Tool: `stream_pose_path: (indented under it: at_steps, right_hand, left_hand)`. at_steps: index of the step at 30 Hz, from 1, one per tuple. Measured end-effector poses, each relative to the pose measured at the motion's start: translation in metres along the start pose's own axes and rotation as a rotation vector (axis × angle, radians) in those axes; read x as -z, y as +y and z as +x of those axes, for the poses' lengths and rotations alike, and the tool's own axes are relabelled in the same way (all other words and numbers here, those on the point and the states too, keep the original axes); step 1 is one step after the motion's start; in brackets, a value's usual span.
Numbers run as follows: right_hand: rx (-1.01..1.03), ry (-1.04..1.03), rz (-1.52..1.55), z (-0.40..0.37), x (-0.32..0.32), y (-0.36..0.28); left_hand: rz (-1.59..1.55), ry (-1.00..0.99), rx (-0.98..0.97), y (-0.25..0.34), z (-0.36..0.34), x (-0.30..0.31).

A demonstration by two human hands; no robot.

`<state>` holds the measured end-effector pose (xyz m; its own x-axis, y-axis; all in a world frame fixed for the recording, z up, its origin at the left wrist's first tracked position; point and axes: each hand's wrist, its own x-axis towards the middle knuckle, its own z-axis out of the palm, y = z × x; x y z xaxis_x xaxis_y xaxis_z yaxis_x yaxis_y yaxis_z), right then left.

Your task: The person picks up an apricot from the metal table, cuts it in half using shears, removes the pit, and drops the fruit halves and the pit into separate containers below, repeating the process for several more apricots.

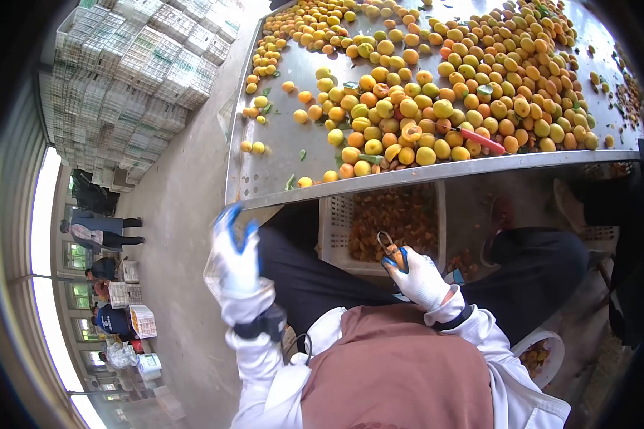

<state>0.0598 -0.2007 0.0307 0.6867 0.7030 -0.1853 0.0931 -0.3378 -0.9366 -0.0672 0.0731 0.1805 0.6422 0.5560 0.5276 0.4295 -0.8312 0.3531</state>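
Beneath the fruit-laden table (279, 168), a metal tool (388, 243) in the right hand (422, 280)

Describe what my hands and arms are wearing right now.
Both the left hand and the right hand wear white fabric gloves with blue-coated fingertips. Both arms are in long white sleeves, each with a dark band at the wrist, wider on the left. The left hand is motion-blurred, so finer detail is unclear.

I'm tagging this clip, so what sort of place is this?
Probably a fruit-processing shed: a metal table heaped with apricot-like fruit, stacks of white crates, and other workers beside crates.
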Motion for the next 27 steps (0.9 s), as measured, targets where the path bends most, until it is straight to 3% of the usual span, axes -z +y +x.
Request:
stream_pose_path:
  at_steps: [1, 3, 6, 10, 14, 17, 20, 22, 24, 25, 26, 27]
  right_hand:
    - [-0.007, 0.009, -0.005, 0.0, 0.0, 0.001]
    - [-0.016, 0.027, -0.012, 0.0, 0.001, 0.002]
    - [-0.037, 0.058, -0.024, 0.001, 0.007, 0.002]
    - [-0.11, 0.057, 0.038, 0.001, 0.015, 0.002]
    - [-0.133, 0.07, 0.036, 0.0, 0.016, 0.004]
    - [-0.131, 0.044, 0.008, 0.0, 0.016, 0.0]
    - [-0.095, 0.061, 0.017, 0.0, 0.014, 0.0]
    - [-0.067, 0.104, 0.024, 0.0, 0.013, 0.002]
    - [-0.042, 0.146, 0.033, -0.001, 0.014, 0.001]
    - [-0.042, 0.196, 0.099, -0.002, 0.016, -0.004]
    - [-0.042, 0.243, 0.166, -0.003, 0.018, -0.007]
    - [-0.086, 0.216, 0.231, -0.003, 0.02, -0.008]
  left_hand:
    - [-0.202, -0.087, -0.025, 0.013, 0.016, -0.03]
    - [-0.262, -0.315, -0.139, 0.058, 0.049, -0.077]
    - [-0.179, -0.351, -0.542, 0.102, 0.089, -0.154]
    - [0.0, -0.615, -0.465, 0.141, 0.112, -0.227]
    - [0.033, -0.554, -0.545, 0.137, 0.107, -0.254]
    - [0.121, -0.686, -0.478, 0.163, 0.105, -0.216]
    - [0.104, -0.699, -0.479, 0.165, 0.102, -0.212]
    - [0.094, -0.634, -0.425, 0.163, 0.097, -0.212]
    - [-0.177, -0.729, -0.058, 0.159, 0.098, -0.204]
    - [-0.638, -0.867, 0.242, 0.14, 0.095, -0.205]
    - [-1.143, -0.889, 0.424, 0.119, 0.082, -0.203]
    - [-1.315, -0.834, 0.487, 0.118, 0.069, -0.182]
